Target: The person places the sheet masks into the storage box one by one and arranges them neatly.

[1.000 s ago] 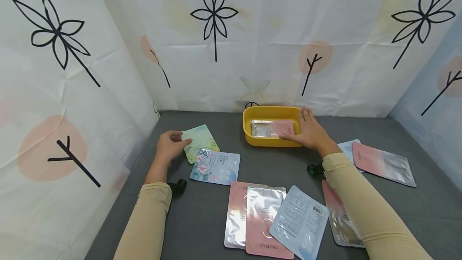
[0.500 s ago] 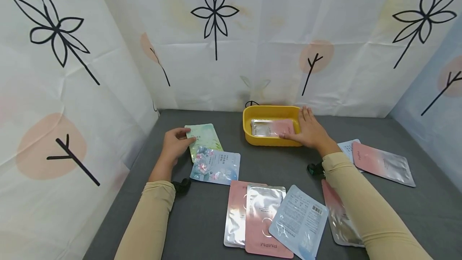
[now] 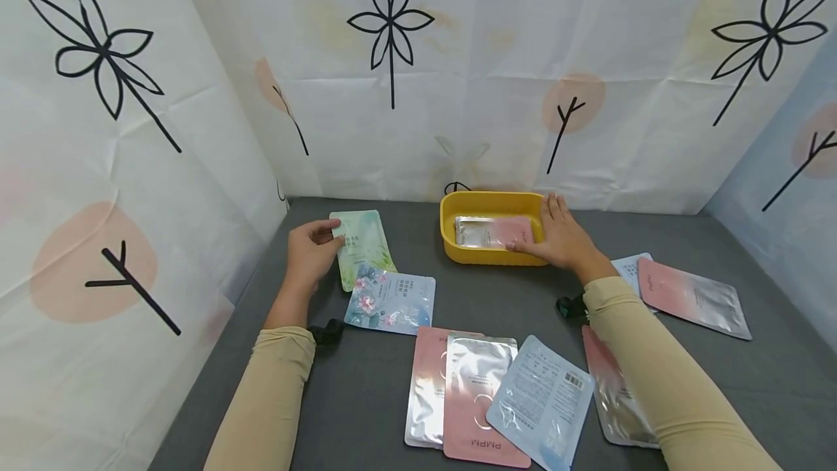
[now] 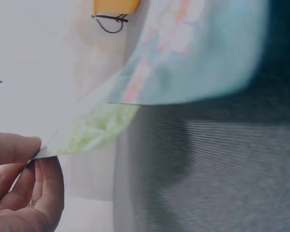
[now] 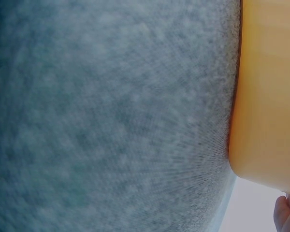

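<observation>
In the head view my left hand (image 3: 310, 253) pinches the left edge of a green sheet mask packet (image 3: 362, 242) between thumb and fingers. The left wrist view shows the same thumb-and-finger pinch on the packet's corner, with the green packet (image 4: 94, 128) bending away from the hand. Its lower end lies under a blue floral mask packet (image 3: 399, 302). My right hand (image 3: 565, 238) rests over the right end of a yellow basket (image 3: 493, 258), fingers extended and thumb across the front rim. Inside the basket lies a pink and silver packet (image 3: 493, 231).
Nearer on the grey table (image 3: 366, 405) are overlapping pink-silver packets (image 3: 480, 398) and a pale blue packet (image 3: 543, 402). Another pink packet (image 3: 617, 391) is partly under the right sleeve. At the right, a pink packet (image 3: 696, 296) overlaps a blue one (image 3: 631, 271). A printed cloth wall (image 3: 458, 93) stands behind.
My left hand and the green packet shift right, then back left and slightly farther away; the packet turns more upright. My right hand and the basket stay put.
</observation>
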The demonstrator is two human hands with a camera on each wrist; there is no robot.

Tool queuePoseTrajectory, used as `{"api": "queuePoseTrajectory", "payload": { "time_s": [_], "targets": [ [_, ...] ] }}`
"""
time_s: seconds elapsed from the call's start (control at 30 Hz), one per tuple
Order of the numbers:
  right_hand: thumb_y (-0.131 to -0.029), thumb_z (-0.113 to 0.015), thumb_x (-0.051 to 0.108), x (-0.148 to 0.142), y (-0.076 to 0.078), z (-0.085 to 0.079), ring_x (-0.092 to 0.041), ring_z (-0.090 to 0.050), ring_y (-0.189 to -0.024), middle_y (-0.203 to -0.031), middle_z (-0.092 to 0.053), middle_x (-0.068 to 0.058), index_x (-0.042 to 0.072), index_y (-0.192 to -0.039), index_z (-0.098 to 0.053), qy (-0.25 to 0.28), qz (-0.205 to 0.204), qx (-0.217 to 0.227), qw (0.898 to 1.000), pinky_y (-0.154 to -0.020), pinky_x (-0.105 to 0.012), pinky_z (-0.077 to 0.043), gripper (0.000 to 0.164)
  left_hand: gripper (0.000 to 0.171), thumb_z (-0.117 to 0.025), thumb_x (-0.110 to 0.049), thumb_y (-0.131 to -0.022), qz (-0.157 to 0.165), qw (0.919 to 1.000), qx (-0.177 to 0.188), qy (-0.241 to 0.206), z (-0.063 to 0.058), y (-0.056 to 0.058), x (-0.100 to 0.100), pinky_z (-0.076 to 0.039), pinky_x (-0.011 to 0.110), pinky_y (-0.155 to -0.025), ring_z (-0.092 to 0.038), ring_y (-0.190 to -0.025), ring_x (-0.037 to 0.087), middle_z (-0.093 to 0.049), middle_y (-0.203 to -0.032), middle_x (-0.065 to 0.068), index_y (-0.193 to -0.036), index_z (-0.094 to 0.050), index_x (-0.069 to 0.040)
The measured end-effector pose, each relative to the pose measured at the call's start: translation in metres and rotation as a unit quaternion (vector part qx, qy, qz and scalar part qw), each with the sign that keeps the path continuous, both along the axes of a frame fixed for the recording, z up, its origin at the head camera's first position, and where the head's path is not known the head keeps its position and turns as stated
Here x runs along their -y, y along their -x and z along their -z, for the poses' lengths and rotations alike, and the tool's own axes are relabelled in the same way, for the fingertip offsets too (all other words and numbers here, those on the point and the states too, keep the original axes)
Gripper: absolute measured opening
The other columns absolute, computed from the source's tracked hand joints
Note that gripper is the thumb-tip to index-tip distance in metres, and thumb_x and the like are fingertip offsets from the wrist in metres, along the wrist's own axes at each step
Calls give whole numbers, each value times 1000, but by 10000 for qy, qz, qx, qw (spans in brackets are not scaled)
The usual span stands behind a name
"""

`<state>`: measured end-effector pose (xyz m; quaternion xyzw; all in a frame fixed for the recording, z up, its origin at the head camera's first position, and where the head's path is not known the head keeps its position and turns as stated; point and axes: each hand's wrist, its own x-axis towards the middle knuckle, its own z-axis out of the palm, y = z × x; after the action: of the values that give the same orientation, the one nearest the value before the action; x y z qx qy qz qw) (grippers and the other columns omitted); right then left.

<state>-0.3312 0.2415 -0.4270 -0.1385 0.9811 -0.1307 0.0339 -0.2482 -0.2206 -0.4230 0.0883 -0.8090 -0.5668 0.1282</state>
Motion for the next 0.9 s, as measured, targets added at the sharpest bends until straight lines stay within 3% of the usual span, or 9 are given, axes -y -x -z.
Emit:
{"api": "queuePoseTrajectory", "payload": {
  "time_s": [0.2, 0.47, 0.73, 0.9],
  "targets": [
    [-94, -55, 75, 0, -1, 0, -48, 5, -164, -176, 9, -29, -9, -165, 3, 35, 20, -6, 10000, -131, -66, -11, 125, 35, -71, -5, -100, -95, 9994, -322, -59, -14, -3, -5, -56, 30, -91, -64, -116, 28, -67, -134, 18, -134, -72, -4],
    [-94, -56, 76, 0, -3, 0, -48, 4, -164, -176, 8, -29, -9, -166, 3, 87, 13, -21, 10000, -131, -66, -10, 126, 35, -73, -6, -100, 3, 9981, -494, -373, -34, -13, -13, -55, 13, -82, -65, -111, 16, -67, -133, 17, -134, -73, -5],
    [-93, -54, 79, -1, -4, 1, -49, 3, -164, -176, 5, -30, -10, -165, -1, 84, -11, -104, 9999, -131, -66, -12, 127, 35, -73, -3, -99, 294, 9938, -764, -754, -52, -23, -29, -65, 28, -86, -70, -100, 5, -68, -131, 18, -134, -73, -5],
    [-94, -56, 75, -1, -5, 0, -49, 3, -164, -175, 4, -31, -12, -165, -1, 92, -35, -153, 9998, -131, -65, -13, 125, 35, -73, 0, -98, 524, 9895, -996, -909, -59, -25, -43, -65, 26, -82, -70, -99, 6, -67, -129, 17, -134, -72, -3]
  ]
}}
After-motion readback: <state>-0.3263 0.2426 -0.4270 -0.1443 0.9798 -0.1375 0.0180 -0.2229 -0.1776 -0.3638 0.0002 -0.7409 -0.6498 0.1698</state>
